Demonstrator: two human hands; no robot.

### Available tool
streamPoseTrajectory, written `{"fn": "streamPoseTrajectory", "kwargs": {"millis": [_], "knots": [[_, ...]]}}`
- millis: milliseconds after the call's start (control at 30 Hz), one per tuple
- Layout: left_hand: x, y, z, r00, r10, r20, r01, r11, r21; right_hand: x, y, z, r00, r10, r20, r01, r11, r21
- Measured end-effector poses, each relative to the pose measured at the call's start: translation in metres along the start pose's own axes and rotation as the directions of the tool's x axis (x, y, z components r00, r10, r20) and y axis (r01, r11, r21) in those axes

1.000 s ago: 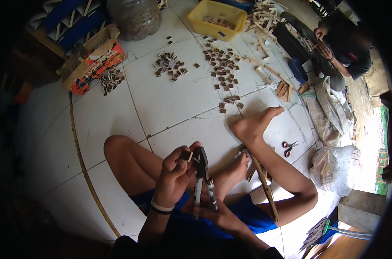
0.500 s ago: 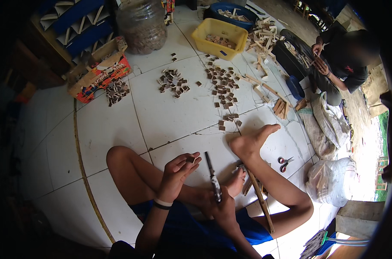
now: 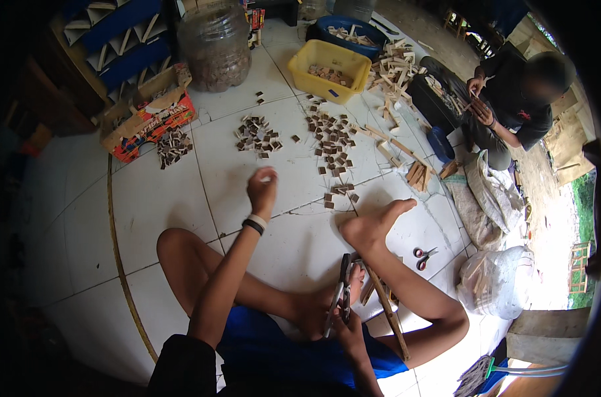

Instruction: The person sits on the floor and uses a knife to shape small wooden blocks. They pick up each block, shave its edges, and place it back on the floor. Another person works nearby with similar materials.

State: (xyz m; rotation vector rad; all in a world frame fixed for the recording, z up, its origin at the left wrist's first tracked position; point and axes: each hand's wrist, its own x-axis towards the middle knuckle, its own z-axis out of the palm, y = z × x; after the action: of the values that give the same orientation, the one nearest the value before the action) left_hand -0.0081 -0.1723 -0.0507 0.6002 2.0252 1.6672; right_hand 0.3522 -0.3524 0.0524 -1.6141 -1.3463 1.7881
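Note:
My left hand (image 3: 262, 188) is stretched forward over the white tiles, just short of the middle pile of small brown-faced pieces (image 3: 257, 135). Its fingers are curled together and slightly blurred; whatever they may hold cannot be made out. Low by my crossed legs, my right hand (image 3: 348, 329) grips a black-and-silver hinged hand tool (image 3: 343, 289), whose two long arms stand a little apart. A wooden stick (image 3: 387, 313) leans across my right leg beside it, with short wood strips partly hidden behind. Red-and-black scissors (image 3: 424, 258) lie right of my right leg.
More brown-faced pieces lie in a right pile (image 3: 331, 139) and a left pile (image 3: 174, 147) by a red carton (image 3: 148, 129). Behind stand a clear plastic jar (image 3: 214, 56), a yellow tub (image 3: 330, 83) and a blue basin (image 3: 350, 41). Another person (image 3: 522, 99) works with wood strips at right.
My left hand has swung forward from above my lap, and the small brown piece it held no longer shows. The right hand's tool has dropped lower, its arms now spread apart.

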Motion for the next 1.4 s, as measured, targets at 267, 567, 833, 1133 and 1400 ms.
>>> {"fn": "streamPoseTrajectory", "kwargs": {"millis": [267, 567, 833, 1133, 1400], "knots": [[-0.082, -0.003, 0.067, 0.672, 0.465, 0.576, -0.642, 0.754, 0.141, 0.005, 0.001, -0.006, 0.992, 0.050, 0.117, -0.057, 0.996, 0.063], [-0.082, -0.015, 0.083, 0.640, 0.380, 0.668, -0.718, 0.605, 0.343, 0.011, 0.014, -0.004, 0.992, 0.048, 0.117, -0.053, 0.998, 0.042], [-0.079, -0.012, 0.072, 0.651, 0.408, 0.641, -0.694, 0.662, 0.283, 0.033, 0.035, 0.003, 0.980, -0.098, 0.172, 0.101, 0.995, -0.008], [-0.085, -0.018, 0.060, 0.608, 0.457, 0.649, -0.709, 0.680, 0.186, 0.047, 0.050, 0.006, 0.977, -0.109, 0.183, 0.117, 0.992, -0.038], [-0.103, 0.018, 0.040, 0.710, 0.532, 0.462, -0.619, 0.784, 0.048, 0.057, 0.044, 0.009, 0.968, -0.077, 0.241, 0.096, 0.993, -0.069]]}}
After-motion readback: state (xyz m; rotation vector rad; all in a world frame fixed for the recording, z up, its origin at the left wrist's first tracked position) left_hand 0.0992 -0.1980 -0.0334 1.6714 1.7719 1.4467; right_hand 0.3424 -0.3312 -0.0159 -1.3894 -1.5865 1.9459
